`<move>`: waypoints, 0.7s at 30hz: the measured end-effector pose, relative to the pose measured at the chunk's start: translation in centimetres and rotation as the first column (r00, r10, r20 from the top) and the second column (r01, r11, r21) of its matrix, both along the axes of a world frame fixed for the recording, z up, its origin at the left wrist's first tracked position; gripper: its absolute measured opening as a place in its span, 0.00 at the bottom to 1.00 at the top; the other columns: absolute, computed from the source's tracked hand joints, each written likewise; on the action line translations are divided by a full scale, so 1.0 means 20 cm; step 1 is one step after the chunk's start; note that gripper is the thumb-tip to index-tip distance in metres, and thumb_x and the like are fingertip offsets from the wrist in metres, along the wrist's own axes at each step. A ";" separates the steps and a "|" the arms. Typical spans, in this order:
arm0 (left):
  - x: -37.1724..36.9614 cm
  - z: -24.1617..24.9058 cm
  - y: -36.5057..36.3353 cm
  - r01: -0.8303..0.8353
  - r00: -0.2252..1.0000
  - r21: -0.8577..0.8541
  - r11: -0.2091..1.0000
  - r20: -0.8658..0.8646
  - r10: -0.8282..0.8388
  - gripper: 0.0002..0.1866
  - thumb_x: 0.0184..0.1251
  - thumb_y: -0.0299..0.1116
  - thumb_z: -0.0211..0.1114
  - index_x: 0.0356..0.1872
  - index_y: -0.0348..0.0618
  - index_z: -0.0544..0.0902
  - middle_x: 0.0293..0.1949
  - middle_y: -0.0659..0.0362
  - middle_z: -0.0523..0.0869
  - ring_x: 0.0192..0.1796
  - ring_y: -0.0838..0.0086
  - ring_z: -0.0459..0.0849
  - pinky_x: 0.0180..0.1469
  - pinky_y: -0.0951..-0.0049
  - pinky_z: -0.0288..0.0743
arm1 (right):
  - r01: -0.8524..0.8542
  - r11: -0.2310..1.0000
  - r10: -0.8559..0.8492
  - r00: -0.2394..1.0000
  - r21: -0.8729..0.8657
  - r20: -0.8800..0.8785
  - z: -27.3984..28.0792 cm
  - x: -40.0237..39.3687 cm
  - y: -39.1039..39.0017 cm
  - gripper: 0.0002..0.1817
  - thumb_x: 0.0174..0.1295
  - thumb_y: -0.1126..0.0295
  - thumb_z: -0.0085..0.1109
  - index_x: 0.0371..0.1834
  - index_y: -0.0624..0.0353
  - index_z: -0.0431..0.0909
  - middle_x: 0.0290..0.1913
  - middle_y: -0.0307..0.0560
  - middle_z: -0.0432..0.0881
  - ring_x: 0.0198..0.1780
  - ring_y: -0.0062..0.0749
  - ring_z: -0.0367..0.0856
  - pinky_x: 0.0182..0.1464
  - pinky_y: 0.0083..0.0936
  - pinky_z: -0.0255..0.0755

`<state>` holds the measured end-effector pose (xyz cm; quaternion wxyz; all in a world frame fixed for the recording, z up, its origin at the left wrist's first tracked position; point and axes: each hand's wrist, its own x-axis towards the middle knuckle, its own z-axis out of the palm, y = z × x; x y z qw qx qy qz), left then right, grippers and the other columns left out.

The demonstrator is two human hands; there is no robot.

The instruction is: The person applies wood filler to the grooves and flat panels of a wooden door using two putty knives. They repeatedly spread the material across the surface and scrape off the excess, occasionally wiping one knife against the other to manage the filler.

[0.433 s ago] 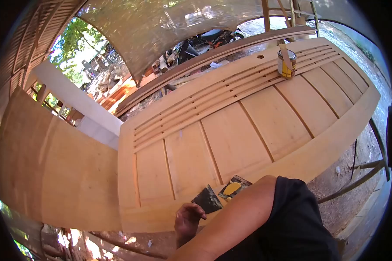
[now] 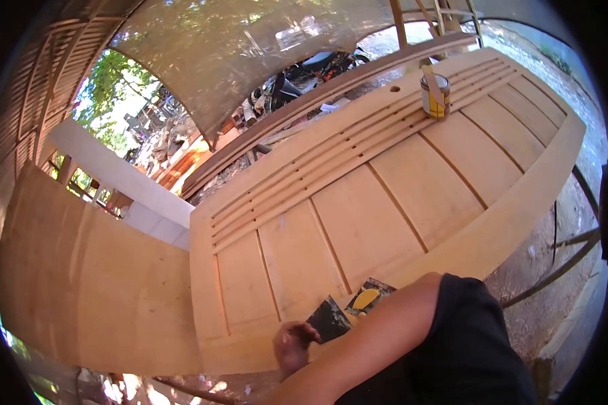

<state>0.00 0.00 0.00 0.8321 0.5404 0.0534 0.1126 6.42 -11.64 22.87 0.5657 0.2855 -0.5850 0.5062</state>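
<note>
My left hand (image 2: 294,345), its fingers curled, is at the near edge of the pale wooden door (image 2: 358,236). Its fingertips meet the left edge of a dark, stained putty scraper (image 2: 328,320). Just right of that is a second dark scraper (image 2: 378,287), carrying a lump of yellow putty (image 2: 366,299). A bare arm (image 2: 378,337) in a black sleeve crosses in front and hides the lower parts of both scrapers. My right hand does not show. The door lies flat, with grooved panels and long slats along its far side.
A tin can (image 2: 436,98) with a wooden stick in it stands on the door's far right. A plywood sheet (image 2: 94,283) adjoins the left end. Behind lie a long dark plank (image 2: 331,101) and a hanging tarp (image 2: 230,61). Metal legs (image 2: 567,260) show at right.
The view has tilted slightly, so the can appears further left and the scrapers a little further right and lower. The left hand stays beside the dark scraper.
</note>
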 end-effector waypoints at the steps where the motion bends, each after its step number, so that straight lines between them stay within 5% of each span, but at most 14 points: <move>1: -0.01 0.00 0.05 -0.064 0.998 0.084 0.994 0.005 0.063 0.27 0.66 0.52 0.53 0.50 0.34 0.72 0.40 0.47 0.79 0.42 0.62 0.79 0.44 0.63 0.75 | 0.167 0.978 -0.146 0.976 -0.122 0.163 -0.02 0.10 -0.04 0.24 0.70 0.54 0.39 0.49 0.69 0.70 0.42 0.50 0.77 0.44 0.32 0.76 0.46 0.29 0.71; 3: -0.05 0.14 0.20 -0.264 0.963 0.271 0.926 0.121 0.240 0.25 0.64 0.48 0.57 0.50 0.33 0.72 0.42 0.47 0.79 0.43 0.63 0.80 0.43 0.65 0.77 | 0.585 0.788 -0.395 0.720 -0.191 0.571 -0.04 0.33 -0.18 0.19 0.67 0.56 0.49 0.50 0.60 0.71 0.38 0.45 0.78 0.41 0.30 0.78 0.44 0.23 0.70; 4: -0.07 0.21 0.25 -0.345 0.905 0.182 0.921 0.325 0.275 0.26 0.60 0.43 0.61 0.51 0.30 0.71 0.43 0.48 0.79 0.43 0.64 0.80 0.43 0.66 0.76 | 0.745 0.652 -0.595 0.618 -0.141 0.514 -0.08 0.38 -0.25 0.17 0.66 0.61 0.52 0.50 0.62 0.71 0.37 0.44 0.77 0.38 0.28 0.77 0.41 0.22 0.69; 5: -0.08 0.59 0.18 -0.483 0.863 0.488 0.727 0.406 0.301 0.30 0.50 0.39 0.66 0.51 0.28 0.71 0.42 0.50 0.79 0.41 0.64 0.79 0.42 0.68 0.75 | 0.865 0.491 -0.756 0.480 -0.099 0.446 -0.11 0.43 -0.32 0.15 0.64 0.66 0.54 0.50 0.64 0.71 0.35 0.43 0.77 0.34 0.26 0.76 0.37 0.20 0.69; 6: -0.11 0.80 0.15 -0.636 0.766 0.572 0.518 0.547 0.337 0.35 0.41 0.39 0.69 0.51 0.27 0.71 0.40 0.50 0.78 0.39 0.63 0.77 0.42 0.66 0.73 | 0.923 0.356 -0.790 0.381 -0.146 0.481 -0.09 0.49 -0.44 0.15 0.61 0.70 0.56 0.49 0.66 0.71 0.34 0.46 0.77 0.33 0.27 0.75 0.35 0.20 0.69; 7: -0.21 0.95 0.22 -0.742 0.668 0.643 0.187 0.691 0.276 0.36 0.37 0.45 0.69 0.50 0.33 0.73 0.41 0.50 0.78 0.38 0.61 0.77 0.43 0.64 0.72 | 0.944 0.152 -0.863 0.271 -0.291 0.427 -0.06 0.47 -0.57 0.18 0.56 0.70 0.60 0.48 0.66 0.70 0.34 0.50 0.76 0.33 0.29 0.75 0.35 0.21 0.69; 8: -0.23 1.11 0.20 -0.822 0.561 0.566 -0.060 0.823 0.088 0.31 0.46 0.47 0.64 0.48 0.37 0.71 0.42 0.51 0.75 0.41 0.61 0.74 0.47 0.63 0.68 | 0.973 -0.071 -0.937 0.010 -0.220 0.348 -0.04 0.46 -0.69 0.22 0.55 0.70 0.62 0.51 0.61 0.67 0.39 0.48 0.75 0.37 0.30 0.74 0.37 0.23 0.69; 10: -0.27 1.45 0.16 -0.863 0.212 0.024 -0.504 0.924 -0.319 0.22 0.62 0.53 0.53 0.45 0.46 0.66 0.44 0.54 0.70 0.48 0.61 0.68 0.54 0.61 0.62 | 0.866 -0.499 -0.862 -0.493 -0.029 0.114 0.06 0.46 -0.91 0.33 0.54 0.67 0.63 0.62 0.49 0.58 0.52 0.42 0.71 0.48 0.30 0.71 0.46 0.28 0.68; 11: -0.31 1.57 0.12 -0.877 0.146 -0.092 -0.472 0.885 -0.443 0.21 0.63 0.52 0.53 0.44 0.46 0.66 0.44 0.54 0.70 0.48 0.61 0.68 0.54 0.61 0.62 | 0.754 -0.648 -0.761 -0.646 0.103 -0.061 0.12 0.47 -0.97 0.33 0.54 0.67 0.63 0.62 0.50 0.58 0.52 0.42 0.71 0.48 0.30 0.72 0.46 0.28 0.68; 13: -0.38 1.68 0.06 -0.932 0.126 -0.091 -0.352 0.827 -0.548 0.20 0.63 0.51 0.53 0.44 0.45 0.66 0.43 0.54 0.70 0.48 0.61 0.68 0.53 0.61 0.62 | 0.570 -0.769 -0.630 -0.753 0.290 -0.190 0.21 0.48 -1.01 0.32 0.54 0.66 0.63 0.62 0.51 0.59 0.52 0.43 0.71 0.48 0.31 0.72 0.46 0.28 0.68; 21: -0.41 1.74 -0.02 -0.950 0.132 -0.074 -0.304 0.788 -0.602 0.17 0.64 0.46 0.51 0.42 0.43 0.68 0.41 0.53 0.71 0.46 0.61 0.70 0.51 0.61 0.65 | 0.343 -0.758 -0.505 -0.847 0.554 -0.167 0.32 0.53 -0.90 0.30 0.55 0.63 0.62 0.59 0.56 0.61 0.51 0.47 0.71 0.47 0.34 0.72 0.47 0.30 0.67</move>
